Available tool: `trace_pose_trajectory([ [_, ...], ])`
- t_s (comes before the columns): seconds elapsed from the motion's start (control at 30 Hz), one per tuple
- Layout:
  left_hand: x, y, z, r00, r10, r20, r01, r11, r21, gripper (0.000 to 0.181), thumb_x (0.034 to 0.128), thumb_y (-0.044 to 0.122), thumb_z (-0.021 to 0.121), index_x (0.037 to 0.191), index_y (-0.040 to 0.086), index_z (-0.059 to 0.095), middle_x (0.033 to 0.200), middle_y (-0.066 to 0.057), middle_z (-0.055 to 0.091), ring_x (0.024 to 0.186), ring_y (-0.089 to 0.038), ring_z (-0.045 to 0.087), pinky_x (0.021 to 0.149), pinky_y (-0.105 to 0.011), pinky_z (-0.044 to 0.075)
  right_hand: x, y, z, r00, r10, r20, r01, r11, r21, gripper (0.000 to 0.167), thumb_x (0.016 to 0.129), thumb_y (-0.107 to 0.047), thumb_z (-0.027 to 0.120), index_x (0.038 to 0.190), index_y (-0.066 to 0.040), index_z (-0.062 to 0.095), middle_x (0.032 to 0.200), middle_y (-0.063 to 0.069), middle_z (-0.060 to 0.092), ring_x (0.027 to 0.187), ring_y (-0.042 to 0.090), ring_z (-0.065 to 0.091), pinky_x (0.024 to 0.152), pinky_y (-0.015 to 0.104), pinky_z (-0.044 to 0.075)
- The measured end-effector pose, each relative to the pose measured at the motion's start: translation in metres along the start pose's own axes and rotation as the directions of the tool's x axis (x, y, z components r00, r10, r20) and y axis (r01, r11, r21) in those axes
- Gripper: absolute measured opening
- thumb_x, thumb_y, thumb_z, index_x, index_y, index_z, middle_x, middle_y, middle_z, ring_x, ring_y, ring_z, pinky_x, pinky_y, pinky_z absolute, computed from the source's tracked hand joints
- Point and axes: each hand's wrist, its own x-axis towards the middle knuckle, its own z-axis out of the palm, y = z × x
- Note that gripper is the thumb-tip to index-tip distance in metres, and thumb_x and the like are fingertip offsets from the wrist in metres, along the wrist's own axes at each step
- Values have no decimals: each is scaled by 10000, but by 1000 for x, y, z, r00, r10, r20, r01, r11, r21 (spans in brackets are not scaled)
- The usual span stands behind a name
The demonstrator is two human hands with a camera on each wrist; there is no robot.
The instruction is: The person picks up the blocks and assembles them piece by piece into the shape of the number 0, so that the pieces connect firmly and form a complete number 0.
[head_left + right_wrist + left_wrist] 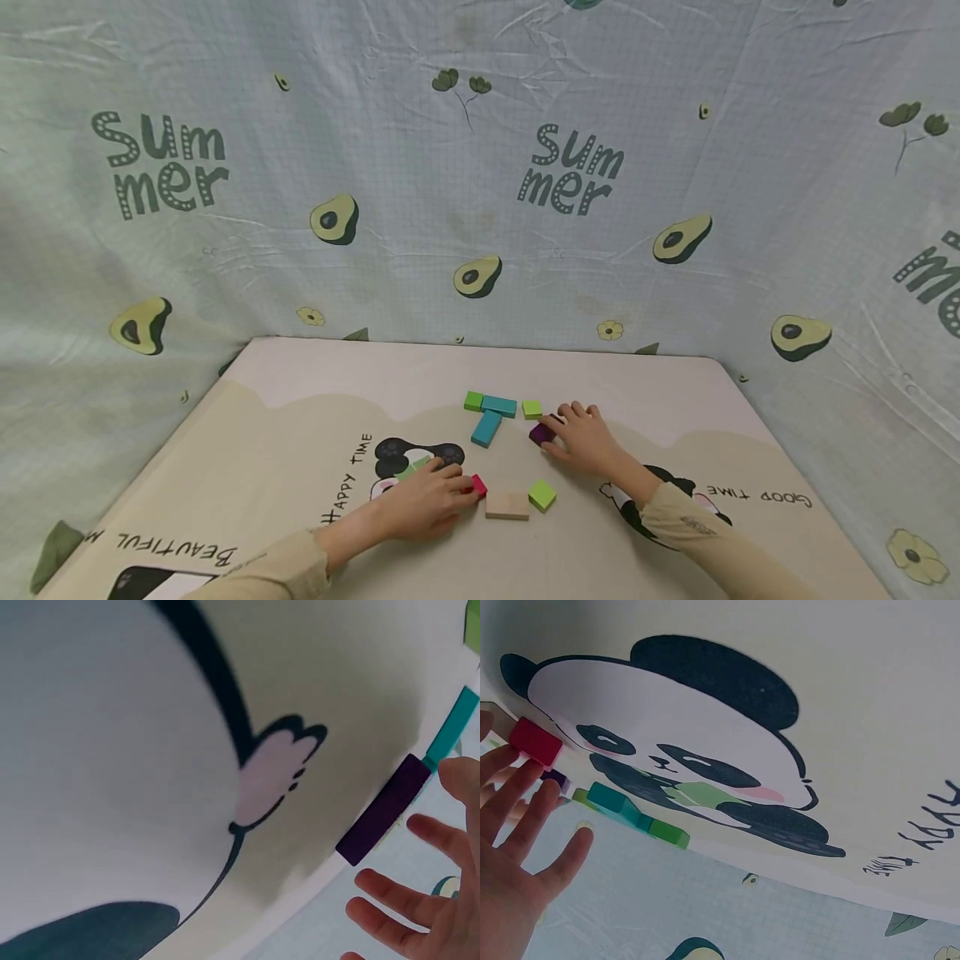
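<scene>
Teal blocks seem settled beyond the wooden block, our spread left fingers and right fingers at perhaps unsettled red one and purple one.

This was a cloth-screened table corner, rather like a play nook; whether in a home could not be told. Pale cloth printed with avocados and "Summer" spread across the upper frame and down both sides. Below, panda drawings and lettering decorated the tabletop, with coloured blocks at lower centre.
</scene>
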Motion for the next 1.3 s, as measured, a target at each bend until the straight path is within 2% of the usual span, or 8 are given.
trace_pose_trajectory([
  [0.13, 1, -1, 1, 1000, 2, -6, -2, 1000, 5, 332, 816, 315, 607, 1134, 220, 598, 1019, 78, 597, 953, -104, 495, 801, -309, 427, 4, 0, 3, 999, -3, 43, 3, 1000, -7, 422, 832, -460, 545, 1179, -221, 559, 1039, 94, 547, 965, 250, 466, 790, 454, 370],
  [0.33, 0, -1, 3, 1000, 10, -18, -10, 1000, 5, 324, 815, 310, 605, 1126, 220, 602, 1010, 80, 595, 945, -101, 494, 794, -303, 425, 10, -2, 6, 999, -12, 36, 12, 1000, -8, 415, 819, -476, 553, 1137, -210, 564, 939, 99, 546, 893, 244, 467, 747, 445, 362],
  [0.63, 0, -1, 3, 1000, 11, -29, -11, 1000, 3, 324, 811, 306, 607, 1124, 221, 604, 997, 82, 594, 932, -97, 491, 781, -294, 416, 15, 0, 11, 999, -29, 36, 29, 1000, -2, 374, 808, -452, 576, 1093, -211, 549, 927, 103, 536, 882, 251, 472, 740, 448, 375],
  [0.8, 0, -1, 3, 999, 14, -37, -14, 1000, 5, 324, 809, 305, 612, 1122, 220, 605, 1002, 80, 597, 939, -101, 495, 785, -296, 415, 13, 1, 10, 997, -61, 36, 61, 998, -4, 388, 803, -459, 580, 1107, -221, 544, 926, 84, 514, 877, 235, 447, 738, 431, 361],
  [1.0, 0, -1, 2, 1000, 2, -10, -2, 1000, -7, 325, 816, 314, 608, 1128, 221, 603, 1030, 75, 604, 962, -108, 500, 807, -307, 421, 6, 3, 8, 992, -129, 14, 129, 991, 23, 381, 792, -439, 603, 1099, -220, 554, 942, 71, 505, 872, 225, 424, 738, 429, 355],
  [1.3, 0, -1, 3, 1000, 1, -11, -1, 1000, -24, 321, 817, 308, 610, 1124, 216, 606, 1033, 73, 606, 954, -106, 493, 805, -302, 411, -2, 2, 3, 986, -168, 18, 166, 984, 64, 334, 799, -428, 590, 1081, -255, 545, 969, 29, 514, 880, 193, 404, 763, 406, 335],
])
